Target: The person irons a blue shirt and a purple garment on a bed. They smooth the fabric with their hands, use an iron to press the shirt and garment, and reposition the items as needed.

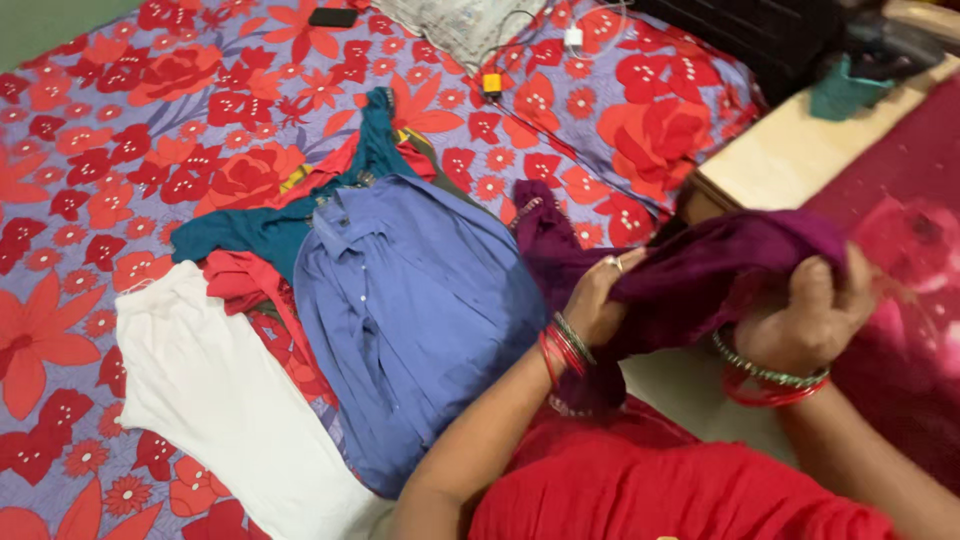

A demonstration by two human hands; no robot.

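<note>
Hands raised off bed: left hand (598,300) and right hand (812,318) both clenched on purple cloth (700,275), wrists bent.

A bed (120,110) fills most of the view, covered by a lilac sheet printed with large red flowers. At its head lies a pale patterned pillow (450,25), with a dark phone (333,17) beside it and a white charger (573,37) with its cable just to the right. To the right of the bed stands a light wooden bedside stand (800,150), carrying a teal cloth (842,92) and a dark object behind it. A green wall (40,20) shows at the upper left. A dark red carpet (920,150) lies on the floor at the right. Light is soft and even.
</note>
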